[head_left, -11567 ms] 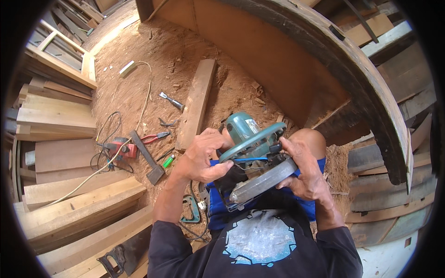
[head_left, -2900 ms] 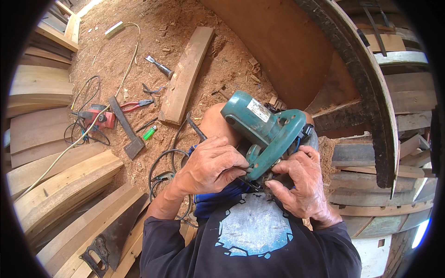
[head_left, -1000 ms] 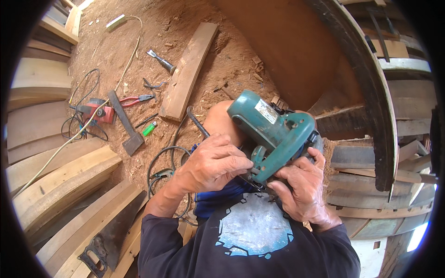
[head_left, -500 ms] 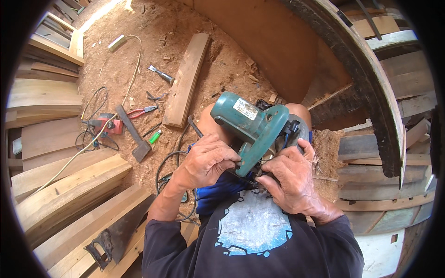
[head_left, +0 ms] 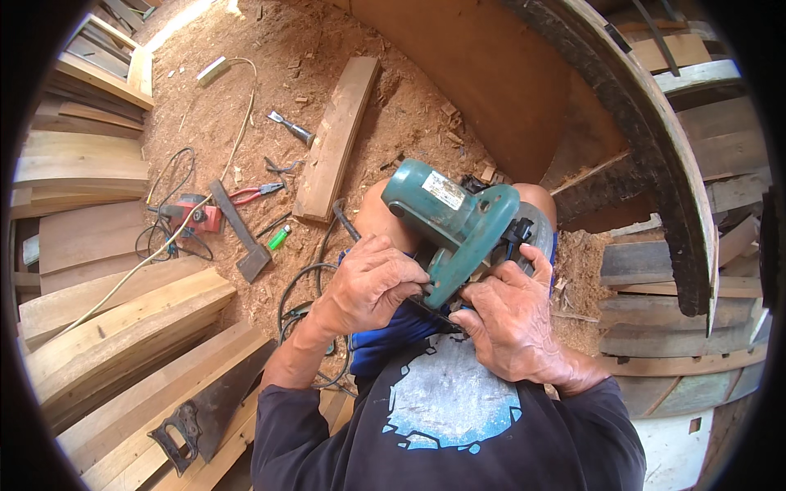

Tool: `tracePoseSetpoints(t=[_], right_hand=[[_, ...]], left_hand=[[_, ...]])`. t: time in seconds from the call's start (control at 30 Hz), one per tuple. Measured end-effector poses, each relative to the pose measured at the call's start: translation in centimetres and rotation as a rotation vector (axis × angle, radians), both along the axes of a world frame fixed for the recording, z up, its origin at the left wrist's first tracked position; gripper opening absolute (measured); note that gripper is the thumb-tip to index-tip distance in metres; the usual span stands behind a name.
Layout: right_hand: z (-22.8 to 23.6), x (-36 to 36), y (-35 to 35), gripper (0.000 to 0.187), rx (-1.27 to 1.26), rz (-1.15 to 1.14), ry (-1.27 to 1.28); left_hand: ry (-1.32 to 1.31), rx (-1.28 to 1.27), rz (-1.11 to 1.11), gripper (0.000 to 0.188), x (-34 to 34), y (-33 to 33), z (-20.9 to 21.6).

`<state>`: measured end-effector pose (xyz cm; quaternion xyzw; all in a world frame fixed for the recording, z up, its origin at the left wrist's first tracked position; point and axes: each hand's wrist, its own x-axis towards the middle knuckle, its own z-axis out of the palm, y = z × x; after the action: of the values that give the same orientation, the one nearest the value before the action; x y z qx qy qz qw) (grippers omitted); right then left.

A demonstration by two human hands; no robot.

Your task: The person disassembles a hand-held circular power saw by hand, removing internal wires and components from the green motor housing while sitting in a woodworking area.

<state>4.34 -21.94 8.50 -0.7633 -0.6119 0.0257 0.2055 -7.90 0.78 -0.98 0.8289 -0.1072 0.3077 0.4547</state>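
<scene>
The circular saw (head_left: 463,225) lay across the person's lap, above the blue shorts (head_left: 393,331), its long axis running from upper left to lower right. The teal motor housing pointed toward the upper left, with a pale label on its upper face; the grey blade guard sat on the far right side of the body. The casing appeared scuffed and dusty. The left hand (head_left: 368,282) was closed about the saw's lower left edge, fingers curled under the housing. The right hand (head_left: 512,323) gripped the saw from below right, the thumb reaching up beside the black fitting near the guard. A black cord (head_left: 340,221) ran from the saw's left side down onto the sawdust floor (head_left: 393,131). Left of the saw lay a short plank (head_left: 336,143), then a green marker (head_left: 278,237), red-handled pliers (head_left: 254,193) and a hatchet (head_left: 239,233). Well to the saw's lower left, a handsaw (head_left: 205,409) rested on stacked boards (head_left: 123,327).
</scene>
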Motion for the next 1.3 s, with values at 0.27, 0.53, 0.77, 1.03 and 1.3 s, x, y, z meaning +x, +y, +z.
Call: tracePoseSetpoints(t=[0.27, 0.53, 0.77, 1.03, 1.3], right_hand=[[-0.1, -0.3, 0.4, 0.023, -0.053, -0.017, -0.055], [0.0, -0.1, 0.0, 0.028, 0.021, -0.035, -0.008], [-0.4, -0.5, 0.1, 0.022, 0.018, -0.008, -0.037], [-0.5, -1.0, 0.9, 0.020, -0.029, -0.041, -0.074], [-0.3, -0.8, 0.3, 0.026, 0.018, -0.107, 0.015]], left_hand=[[-0.028, -0.013, 0.026, 0.015, 0.2, 0.0, -0.7], [-0.003, -0.029, 0.003, 0.021, -0.3, 0.5, -0.4], [-0.009, -0.054, -0.009, 0.024, -0.5, 0.1, -0.4], [-0.001, -0.050, -0.020, 0.024, -0.2, -0.1, -1.1], [-0.012, -0.047, -0.006, 0.023, -0.5, -0.1, -1.2]])
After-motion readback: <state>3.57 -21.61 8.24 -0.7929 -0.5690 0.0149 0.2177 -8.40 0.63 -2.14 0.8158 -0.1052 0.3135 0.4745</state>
